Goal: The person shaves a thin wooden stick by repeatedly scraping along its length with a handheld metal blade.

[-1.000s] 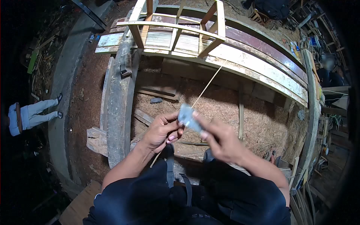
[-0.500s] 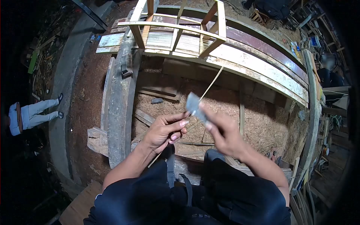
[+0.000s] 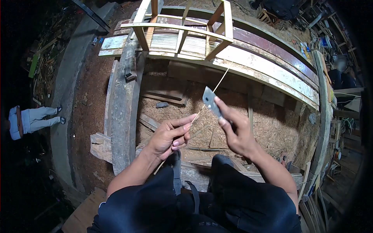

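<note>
A thin pale wooden stick [image 3: 221, 80] runs slanting from near the bench edge down through my left hand [image 3: 171, 136]. The fingers of that hand are closed around it, and its lower end pokes out below the wrist. In my right hand [image 3: 237, 130] is a flat grey metal plate [image 3: 211, 101] with a dark hole, pinched between thumb and fingers. The plate lies across the stick just beyond my left fingertips. Whether its edge touches the stick or the stick passes behind it, I cannot tell.
A wooden frame [image 3: 182, 28] with thin slats stands on the long plank bench [image 3: 268, 79] ahead. Thick beams [image 3: 123, 112] flank me on the left and right [image 3: 321, 128]. Shavings [image 3: 268, 128] cover the ground. Another person [image 3: 35, 118] stands at far left.
The metal plate has shifted up and right along the stick, away from my left fingers, and is no longer blurred. My left hand has barely moved and still holds the stick.
</note>
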Available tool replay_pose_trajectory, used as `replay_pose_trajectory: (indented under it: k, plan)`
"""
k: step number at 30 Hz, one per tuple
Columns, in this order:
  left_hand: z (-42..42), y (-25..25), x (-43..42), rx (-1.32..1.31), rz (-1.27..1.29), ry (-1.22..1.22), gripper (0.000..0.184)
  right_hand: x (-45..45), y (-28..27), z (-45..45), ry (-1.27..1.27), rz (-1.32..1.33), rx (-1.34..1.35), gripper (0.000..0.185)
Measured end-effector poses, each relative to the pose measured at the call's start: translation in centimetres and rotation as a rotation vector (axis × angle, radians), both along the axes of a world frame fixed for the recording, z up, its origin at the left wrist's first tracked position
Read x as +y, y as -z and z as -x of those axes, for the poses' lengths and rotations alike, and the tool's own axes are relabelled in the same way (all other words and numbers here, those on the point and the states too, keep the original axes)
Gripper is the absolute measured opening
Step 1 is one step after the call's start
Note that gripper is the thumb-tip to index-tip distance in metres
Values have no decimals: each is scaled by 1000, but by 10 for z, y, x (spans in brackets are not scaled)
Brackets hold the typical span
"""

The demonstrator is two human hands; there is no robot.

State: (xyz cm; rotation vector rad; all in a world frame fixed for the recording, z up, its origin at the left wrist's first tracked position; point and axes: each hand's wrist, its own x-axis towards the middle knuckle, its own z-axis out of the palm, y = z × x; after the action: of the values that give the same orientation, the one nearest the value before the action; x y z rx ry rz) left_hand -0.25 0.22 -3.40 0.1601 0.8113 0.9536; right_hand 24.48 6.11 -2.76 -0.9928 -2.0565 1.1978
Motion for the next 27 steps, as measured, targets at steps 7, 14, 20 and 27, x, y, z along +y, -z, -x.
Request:
replay_pose_trajectory:
  k: [7, 14, 20, 27]
  plan:
    - [0, -11, 3, -124, -39, 73, 14, -4, 2, 2, -49, -21, -9, 57]
    - [2, -13, 4, -70, -39, 125, 46, -1, -3, -1, -46, -36, -24, 57]
    - [8, -4, -1, -79, -69, 159, 51, -7, -16, -1, -75, -28, -107, 56]
    - [5, -11, 1, -39, -38, 164, 49, -3, -11, -4, -15, -80, -47, 57]
